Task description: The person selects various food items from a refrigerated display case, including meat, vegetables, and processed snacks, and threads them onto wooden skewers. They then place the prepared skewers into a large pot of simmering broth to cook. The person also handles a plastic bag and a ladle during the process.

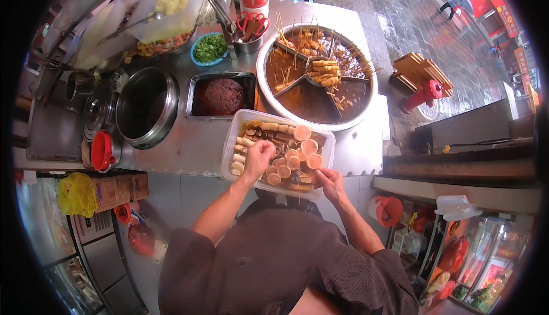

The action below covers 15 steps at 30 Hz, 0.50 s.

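A clear plastic tub of skewered food lies across the counter's front edge, close to my body. My left hand is above the tub's left half with its fingers curled; whether they hold anything is hidden. At the tub's front right corner, my right hand pinches the lower end of a skewer of round pinkish slices. These slices appear raised over the other food. Smaller round slices lie between my hands, with pale rolls at the left and brown skewered pieces around them.
Behind the tub stands a round divided pot of broth and skewers. Left of it are a metal tray with dark red paste, a deep steel pot, a blue bowl of chopped greens and red-handled scissors. A red hydrant stands outside.
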Motion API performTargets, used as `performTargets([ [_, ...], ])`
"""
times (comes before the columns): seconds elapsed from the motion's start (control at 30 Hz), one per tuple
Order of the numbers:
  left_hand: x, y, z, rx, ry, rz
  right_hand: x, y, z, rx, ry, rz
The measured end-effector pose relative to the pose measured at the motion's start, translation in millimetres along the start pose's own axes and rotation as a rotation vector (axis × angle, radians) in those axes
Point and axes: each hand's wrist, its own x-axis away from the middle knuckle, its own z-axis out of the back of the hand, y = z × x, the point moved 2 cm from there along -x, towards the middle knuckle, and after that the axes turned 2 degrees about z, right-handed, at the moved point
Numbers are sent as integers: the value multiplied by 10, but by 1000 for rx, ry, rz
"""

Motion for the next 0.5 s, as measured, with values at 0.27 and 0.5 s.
performTargets([
  [0.27,257,-57,332,188,189,25,-140,-471,68,899,-491,165],
  [0.5,365,280,-24,-737,-226,-99,-726,-567,-315,1369,-488,255],
])
